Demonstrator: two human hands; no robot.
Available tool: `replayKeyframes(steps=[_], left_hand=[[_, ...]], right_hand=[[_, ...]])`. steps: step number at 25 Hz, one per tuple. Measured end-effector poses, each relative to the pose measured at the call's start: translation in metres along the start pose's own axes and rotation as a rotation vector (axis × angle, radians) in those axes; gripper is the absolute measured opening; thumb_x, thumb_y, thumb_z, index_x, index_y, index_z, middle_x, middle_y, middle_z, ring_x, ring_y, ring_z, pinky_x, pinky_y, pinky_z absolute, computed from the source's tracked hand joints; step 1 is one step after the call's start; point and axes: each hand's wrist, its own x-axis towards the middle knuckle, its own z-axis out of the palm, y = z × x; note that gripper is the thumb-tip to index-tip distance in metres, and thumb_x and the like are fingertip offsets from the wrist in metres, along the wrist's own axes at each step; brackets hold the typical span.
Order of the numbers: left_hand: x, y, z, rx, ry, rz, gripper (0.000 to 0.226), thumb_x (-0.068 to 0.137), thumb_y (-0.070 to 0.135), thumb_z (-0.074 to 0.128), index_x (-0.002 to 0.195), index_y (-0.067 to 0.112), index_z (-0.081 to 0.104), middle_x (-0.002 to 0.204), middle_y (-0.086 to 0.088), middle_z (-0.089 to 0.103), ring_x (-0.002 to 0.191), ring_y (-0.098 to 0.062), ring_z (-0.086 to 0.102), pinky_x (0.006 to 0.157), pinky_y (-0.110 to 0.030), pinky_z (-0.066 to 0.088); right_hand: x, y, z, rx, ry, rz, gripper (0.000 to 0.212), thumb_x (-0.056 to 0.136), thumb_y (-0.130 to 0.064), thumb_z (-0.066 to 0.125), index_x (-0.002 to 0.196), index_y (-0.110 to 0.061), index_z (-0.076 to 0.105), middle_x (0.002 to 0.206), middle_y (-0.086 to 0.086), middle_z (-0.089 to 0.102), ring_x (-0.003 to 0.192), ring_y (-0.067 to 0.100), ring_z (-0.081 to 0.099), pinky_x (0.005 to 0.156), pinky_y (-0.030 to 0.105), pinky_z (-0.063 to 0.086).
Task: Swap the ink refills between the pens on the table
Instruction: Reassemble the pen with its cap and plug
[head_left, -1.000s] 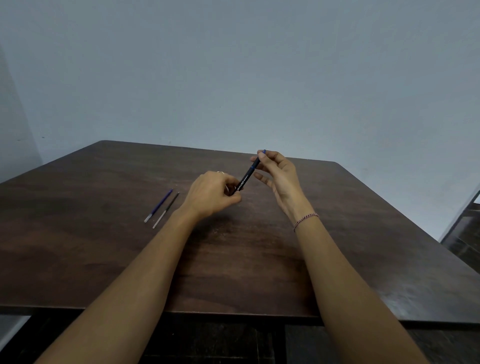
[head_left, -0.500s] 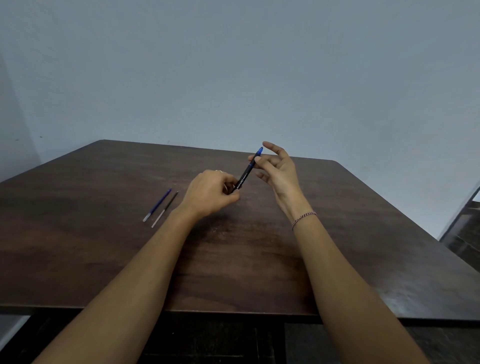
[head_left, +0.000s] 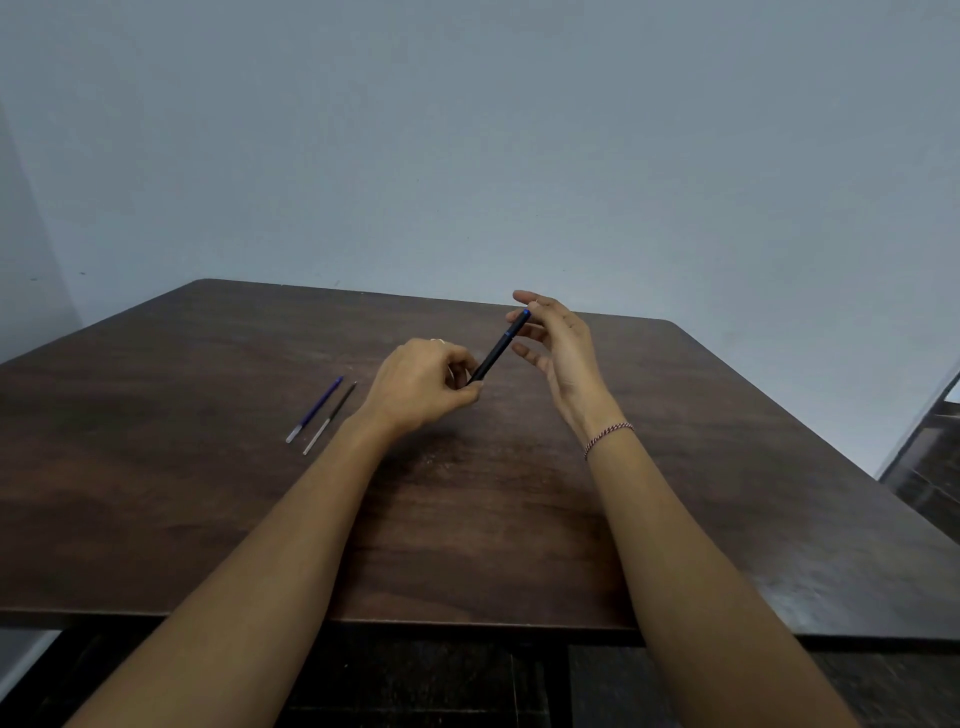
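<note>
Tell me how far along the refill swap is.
Done: blue refill and black refill lie loose on the table. In hand: left hand grips the pen by its lower end, right hand at its blue top. Left: fitting the refills; no second pen shows.

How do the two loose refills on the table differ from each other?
The blue refill has a blue shaft; the dark refill has a blackish one. The blue refill's pale near end is short; the dark refill's is longer. The blue refill lies further left, the dark refill nearer the left hand. Both lie flat on the table, almost parallel.
</note>
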Motion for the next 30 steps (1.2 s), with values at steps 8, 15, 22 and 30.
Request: replayKeyframes(steps=[8,15,22,30], left_hand=[[-0.0002,0.0004,0.0009,0.001,0.017,-0.011,0.02,0.079,0.039,0.068,0.092,0.024,0.069,0.074,0.013,0.06,0.067,-0.003,0.057,0.062,-0.024,0.05],[0.0002,-0.001,0.0023,-0.006,0.017,-0.008,0.021,0.079,0.038,0.069,0.094,0.023,0.068,0.076,0.012,0.061,0.07,-0.004,0.059,0.066,-0.027,0.053],[0.0017,-0.002,0.0029,-0.044,0.005,-0.022,0.022,0.078,0.038,0.071,0.093,0.023,0.067,0.071,0.017,0.058,0.067,0.001,0.057,0.063,-0.019,0.048],[0.0014,-0.0032,0.0048,-0.071,0.019,-0.023,0.027,0.078,0.036,0.072,0.097,0.017,0.067,0.071,0.015,0.058,0.065,0.003,0.056,0.065,-0.02,0.048]], right_hand=[[0.0003,0.0021,0.0002,-0.063,0.016,-0.034,0.008,0.093,-0.022,0.059,0.096,-0.021,0.067,0.084,-0.005,0.066,0.089,0.01,0.061,0.083,0.029,0.051],[-0.0008,0.0027,-0.0002,-0.102,-0.023,-0.046,0.015,0.095,-0.02,0.055,0.106,-0.016,0.066,0.085,-0.006,0.067,0.088,0.004,0.063,0.08,0.023,0.05],[-0.0011,-0.0005,0.0017,0.045,-0.041,-0.063,0.009,0.095,-0.018,0.056,0.098,-0.018,0.064,0.088,0.001,0.069,0.089,0.012,0.064,0.078,0.027,0.054],[-0.0016,-0.0007,0.0027,0.055,-0.041,-0.088,0.032,0.089,0.002,0.06,0.114,-0.017,0.058,0.09,0.005,0.07,0.089,0.016,0.067,0.077,0.027,0.056]])
